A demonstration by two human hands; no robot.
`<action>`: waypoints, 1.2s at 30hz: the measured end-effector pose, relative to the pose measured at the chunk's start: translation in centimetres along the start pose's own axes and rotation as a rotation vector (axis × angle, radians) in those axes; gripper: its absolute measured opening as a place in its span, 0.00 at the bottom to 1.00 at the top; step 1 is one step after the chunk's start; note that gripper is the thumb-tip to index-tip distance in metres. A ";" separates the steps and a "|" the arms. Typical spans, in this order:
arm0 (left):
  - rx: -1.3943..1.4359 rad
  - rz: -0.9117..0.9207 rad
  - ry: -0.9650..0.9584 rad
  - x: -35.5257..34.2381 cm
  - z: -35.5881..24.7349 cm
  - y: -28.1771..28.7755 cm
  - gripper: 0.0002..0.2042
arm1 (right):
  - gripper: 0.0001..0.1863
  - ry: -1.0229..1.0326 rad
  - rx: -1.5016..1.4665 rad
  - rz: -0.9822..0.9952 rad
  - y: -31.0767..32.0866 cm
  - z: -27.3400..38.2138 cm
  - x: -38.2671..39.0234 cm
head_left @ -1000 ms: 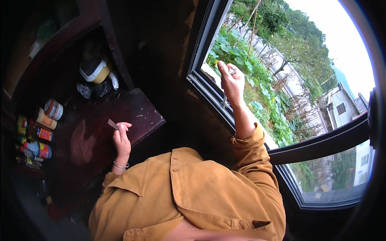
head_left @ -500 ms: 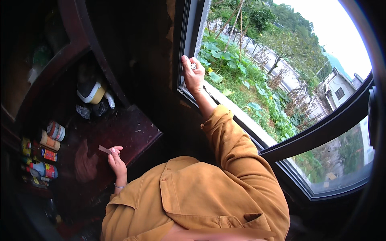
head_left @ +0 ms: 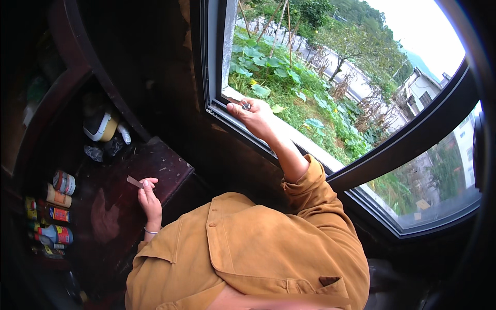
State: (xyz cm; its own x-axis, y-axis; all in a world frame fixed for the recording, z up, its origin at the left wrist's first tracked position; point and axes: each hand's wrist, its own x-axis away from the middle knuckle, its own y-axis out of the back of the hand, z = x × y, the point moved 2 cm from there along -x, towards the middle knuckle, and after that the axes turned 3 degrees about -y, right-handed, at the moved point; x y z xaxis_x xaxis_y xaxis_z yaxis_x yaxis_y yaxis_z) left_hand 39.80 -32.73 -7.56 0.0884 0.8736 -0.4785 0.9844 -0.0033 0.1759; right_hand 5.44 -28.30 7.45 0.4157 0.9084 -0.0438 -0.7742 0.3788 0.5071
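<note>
My left hand point(head_left: 148, 202) grips a thin, flat grey-brown strip point(head_left: 134, 181) over the dark red cabinet top point(head_left: 160, 159). My right hand point(head_left: 253, 118) is closed round a small metal piece point(head_left: 246, 106), too small to name, at the lower left corner of the open window's dark frame point(head_left: 211, 108). That hand rests on or just over the sill track; whether it touches it I cannot tell.
Several bottles and jars point(head_left: 60, 235) line the cabinet's left side. A yellow-and-white container point(head_left: 107, 127) and plastic bags point(head_left: 93, 153) sit at its back. A second glass pane point(head_left: 416, 181) is at the right. Outside are garden plants point(head_left: 268, 67) and a white building point(head_left: 421, 90).
My right hand first moved left along the window toward its corner, then dropped to the sill track. My left hand still holds the strip over the cabinet. The view has shifted with my head.
</note>
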 end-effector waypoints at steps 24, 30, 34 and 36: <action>-0.019 0.007 0.016 0.4 1.1 1.2 0.16 | 0.25 0.195 -0.072 -0.196 -4.9 2.4 -6.2; -0.015 0.008 0.061 0.4 1.6 1.7 0.17 | 0.19 0.484 -0.496 -0.465 -5.5 3.9 -7.7; -0.014 -0.003 0.037 0.4 1.9 2.1 0.16 | 0.19 0.397 -0.519 -0.357 -2.7 4.9 -4.9; -0.027 -0.029 0.031 0.4 2.8 2.2 0.16 | 0.18 0.342 -0.498 -0.299 -0.2 5.3 -3.0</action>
State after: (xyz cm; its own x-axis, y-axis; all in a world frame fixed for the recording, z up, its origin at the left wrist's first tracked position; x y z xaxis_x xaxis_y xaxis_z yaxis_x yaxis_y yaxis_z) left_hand 42.47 -33.70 -9.76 0.0550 0.8876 -0.4573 0.9819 0.0351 0.1861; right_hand 6.85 -32.03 12.00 0.5351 0.7256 -0.4326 -0.8112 0.5843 -0.0232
